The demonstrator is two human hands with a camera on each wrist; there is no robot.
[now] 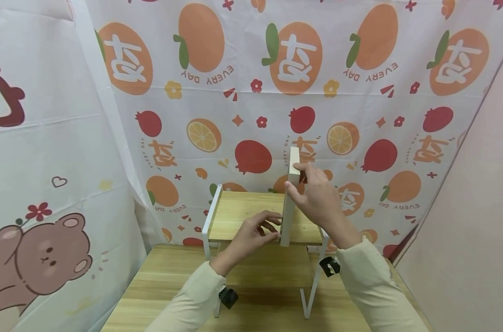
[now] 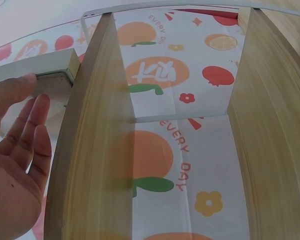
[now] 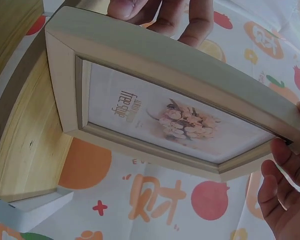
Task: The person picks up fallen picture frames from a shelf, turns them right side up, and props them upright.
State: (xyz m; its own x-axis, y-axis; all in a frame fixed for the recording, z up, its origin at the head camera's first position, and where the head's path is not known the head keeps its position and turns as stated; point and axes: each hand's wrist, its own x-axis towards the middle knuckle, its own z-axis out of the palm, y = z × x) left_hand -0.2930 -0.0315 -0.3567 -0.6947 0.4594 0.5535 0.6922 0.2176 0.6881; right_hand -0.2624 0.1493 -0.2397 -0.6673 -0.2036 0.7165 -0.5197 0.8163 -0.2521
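Observation:
A pale wooden picture frame [image 1: 287,226] stands upright, edge toward me, on the top board of a small shelf rack [image 1: 243,207]. Its front shows a printed sheet with flowers [image 3: 185,120] in the right wrist view. My right hand [image 1: 320,196] grips the frame near its upper end, thumb on the near edge and fingers around the front side. Low on the back side, my left hand [image 1: 251,235] touches the frame with loosely bent fingers. The left wrist view shows the left thumb [image 2: 20,87] on the frame's edge and the grey back panel [image 2: 57,92] partly hidden by fingers.
The rack has white metal side legs [image 1: 212,216] and a lower board [image 1: 272,267]. It stands on a wooden table [image 1: 152,281]. Fruit-printed cloth [image 1: 251,110] hangs behind, bear-printed cloth [image 1: 48,184] at left, and a pale wall [image 1: 463,207] rises at right.

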